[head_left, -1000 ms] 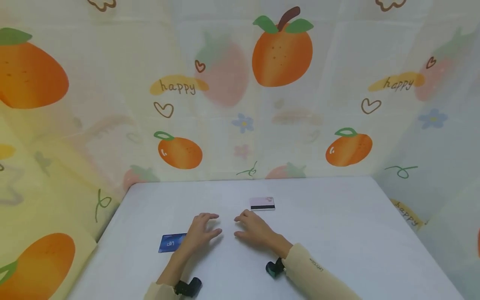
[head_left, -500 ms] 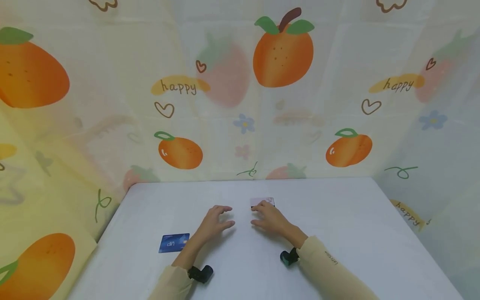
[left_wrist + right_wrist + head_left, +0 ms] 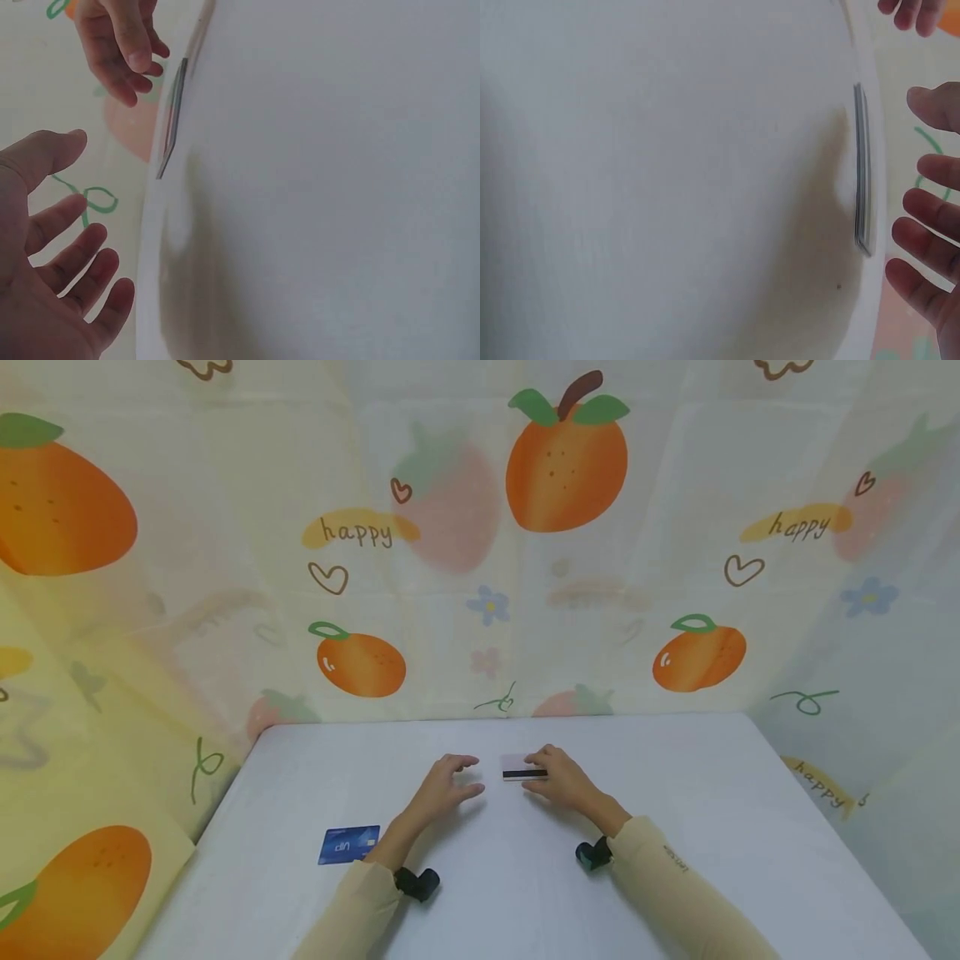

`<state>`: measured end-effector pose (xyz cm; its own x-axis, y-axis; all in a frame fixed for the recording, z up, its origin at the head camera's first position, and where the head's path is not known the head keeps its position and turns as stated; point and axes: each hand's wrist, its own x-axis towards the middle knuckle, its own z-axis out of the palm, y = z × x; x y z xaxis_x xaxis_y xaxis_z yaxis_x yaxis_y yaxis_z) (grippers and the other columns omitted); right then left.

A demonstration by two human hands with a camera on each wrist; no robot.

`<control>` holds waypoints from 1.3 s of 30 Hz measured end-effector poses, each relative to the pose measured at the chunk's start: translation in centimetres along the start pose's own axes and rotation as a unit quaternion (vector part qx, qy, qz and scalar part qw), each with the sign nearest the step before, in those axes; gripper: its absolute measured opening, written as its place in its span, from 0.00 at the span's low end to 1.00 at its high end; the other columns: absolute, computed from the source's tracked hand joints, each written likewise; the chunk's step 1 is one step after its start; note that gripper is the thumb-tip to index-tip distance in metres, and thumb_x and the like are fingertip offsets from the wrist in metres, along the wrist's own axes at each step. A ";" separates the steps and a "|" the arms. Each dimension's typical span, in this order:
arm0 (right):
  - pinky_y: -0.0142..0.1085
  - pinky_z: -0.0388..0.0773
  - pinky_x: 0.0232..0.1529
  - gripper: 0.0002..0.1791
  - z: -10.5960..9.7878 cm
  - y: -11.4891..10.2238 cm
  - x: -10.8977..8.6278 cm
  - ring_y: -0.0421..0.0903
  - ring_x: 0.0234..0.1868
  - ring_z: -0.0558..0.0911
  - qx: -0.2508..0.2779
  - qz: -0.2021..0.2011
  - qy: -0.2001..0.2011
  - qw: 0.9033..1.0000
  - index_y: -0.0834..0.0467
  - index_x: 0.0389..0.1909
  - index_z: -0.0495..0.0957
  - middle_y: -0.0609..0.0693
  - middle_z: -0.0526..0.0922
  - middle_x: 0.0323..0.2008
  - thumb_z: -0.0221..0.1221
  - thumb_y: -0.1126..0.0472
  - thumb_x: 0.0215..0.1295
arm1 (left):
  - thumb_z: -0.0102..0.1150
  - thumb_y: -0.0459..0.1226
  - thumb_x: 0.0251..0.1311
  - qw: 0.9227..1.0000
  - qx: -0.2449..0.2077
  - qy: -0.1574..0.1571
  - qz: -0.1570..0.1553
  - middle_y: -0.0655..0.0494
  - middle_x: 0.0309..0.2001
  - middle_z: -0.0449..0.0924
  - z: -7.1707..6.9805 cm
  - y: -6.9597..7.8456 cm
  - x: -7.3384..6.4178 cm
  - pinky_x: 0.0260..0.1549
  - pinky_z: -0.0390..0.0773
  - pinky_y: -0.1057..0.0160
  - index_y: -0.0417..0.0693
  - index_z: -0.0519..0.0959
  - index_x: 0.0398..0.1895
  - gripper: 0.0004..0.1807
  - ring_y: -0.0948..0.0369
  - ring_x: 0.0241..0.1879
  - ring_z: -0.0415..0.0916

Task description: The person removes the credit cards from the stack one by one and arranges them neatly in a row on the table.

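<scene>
A pale card (image 3: 516, 765) with a black stripe lies flat near the far side of the white table. Over its right end hovers my right hand (image 3: 566, 778), fingers loosely bent and thumb apart. In the right wrist view the card (image 3: 862, 169) appears edge-on, with a gap between it and the fingertips (image 3: 906, 274). My left hand (image 3: 444, 792) hangs to the left of the card, thumb and fingers spread, holding nothing. The left wrist view shows the card (image 3: 175, 116) beyond the left hand (image 3: 60, 247). A blue VIP card (image 3: 349, 845) lies left of the left wrist.
The white table (image 3: 675, 877) reaches back to a curtain (image 3: 435, 610) printed with fruit and the word happy. Each wrist wears a small black camera, the left one (image 3: 417, 884) and the right one (image 3: 594, 853).
Both hands have moved forward and to the right across the table. The right hand came over the pale card, and the left hand uncovered the blue card. Neither card has moved.
</scene>
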<state>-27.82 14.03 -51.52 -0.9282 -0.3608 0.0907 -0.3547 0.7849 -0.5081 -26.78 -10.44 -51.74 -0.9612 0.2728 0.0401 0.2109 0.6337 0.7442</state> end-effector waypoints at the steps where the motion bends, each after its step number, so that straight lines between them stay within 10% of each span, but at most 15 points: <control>1: 0.46 0.76 0.50 0.23 -0.1 0.2 0.1 0.50 0.46 0.78 -0.001 0.003 0.000 1.000 0.62 0.52 0.80 0.55 0.79 0.45 0.67 0.55 0.59 | 0.66 0.42 0.58 1.000 0.001 -0.002 0.001 0.46 0.59 0.75 0.1 0.0 0.2 0.60 0.71 0.45 0.45 0.76 0.59 0.25 0.48 0.59 0.70; 20: 0.48 0.74 0.53 0.28 -1.9 2.3 1.5 0.52 0.49 0.76 -0.033 0.022 -0.040 0.998 0.62 0.56 0.77 0.58 0.78 0.47 0.68 0.51 0.58 | 0.68 0.44 0.56 0.999 0.000 -0.031 -0.019 0.44 0.60 0.70 1.8 0.4 3.9 0.57 0.73 0.48 0.46 0.74 0.61 0.29 0.49 0.58 0.70; 39: 0.49 0.71 0.57 0.33 -2.0 3.0 3.5 0.54 0.53 0.73 -0.065 0.033 -0.104 0.992 0.60 0.56 0.78 0.58 0.76 0.52 0.72 0.49 0.50 | 0.70 0.45 0.54 0.991 0.113 -0.073 0.013 0.42 0.60 0.73 3.5 0.9 6.4 0.64 0.67 0.49 0.44 0.74 0.61 0.32 0.47 0.62 0.67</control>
<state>-32.30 16.09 -51.03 -0.9110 -0.3929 -0.1251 -0.3184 0.8631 -0.3919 -32.08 -5.59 -53.16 -0.9223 0.3831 -0.0512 0.2863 0.7662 0.5753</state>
